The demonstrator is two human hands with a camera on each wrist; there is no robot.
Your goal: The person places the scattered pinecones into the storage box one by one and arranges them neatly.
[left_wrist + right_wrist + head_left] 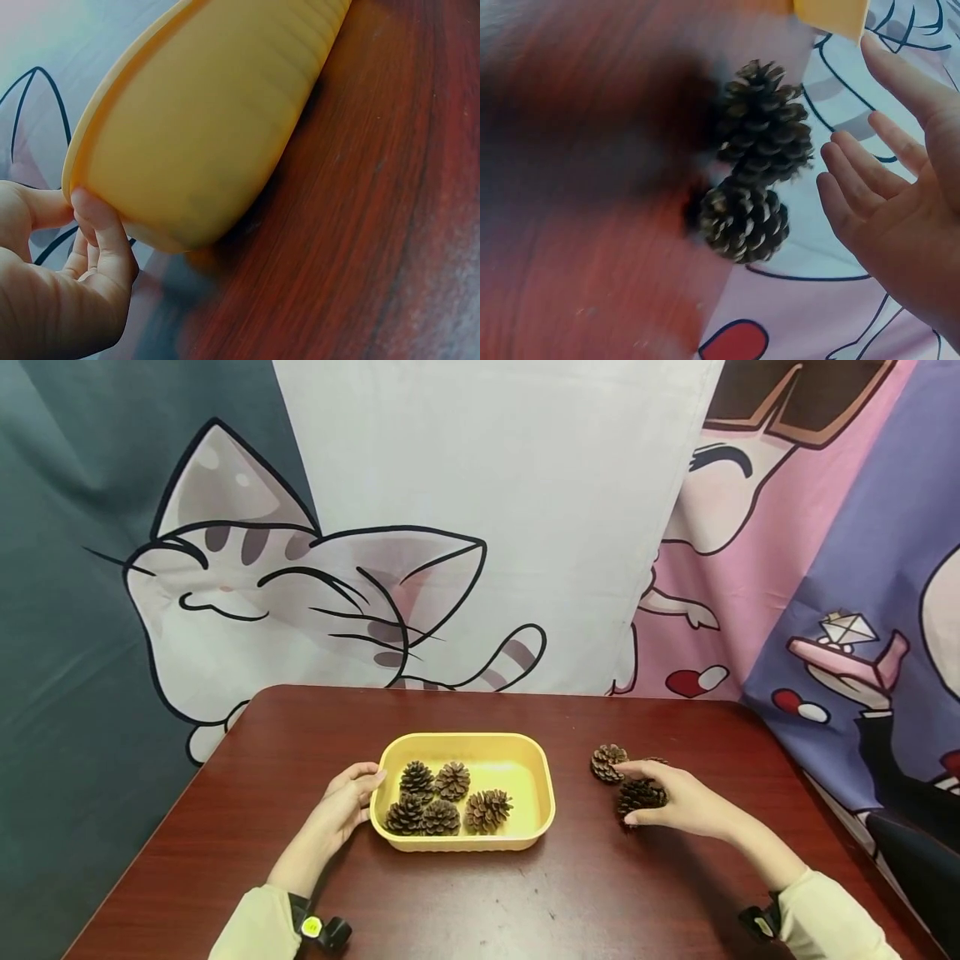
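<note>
My left hand (pixel 341 806) pinches the left rim of a yellow plastic basket (pixel 531 785) between thumb and fingers. The left wrist view shows the thumb against the basket's outer wall (pixel 187 127). Several brown pine cones (pixel 487 811) lie in the basket, mostly in its left half. My right hand (pixel 693 803) hovers over loose pine cones on the table, thumb and fingers spread around one cone (pixel 640 800). In the right wrist view the fingers stand apart from the two cones visible there, the larger pine cone (pixel 763 124) and the smaller one (pixel 745 221).
Another pine cone (pixel 608 763) lies just beyond my right fingers, and a further brown bit shows behind that hand. Everything stands on a dark red wooden table (pixel 480 902). A cartoon-printed cloth (pixel 495 468) hangs behind the table's far edge.
</note>
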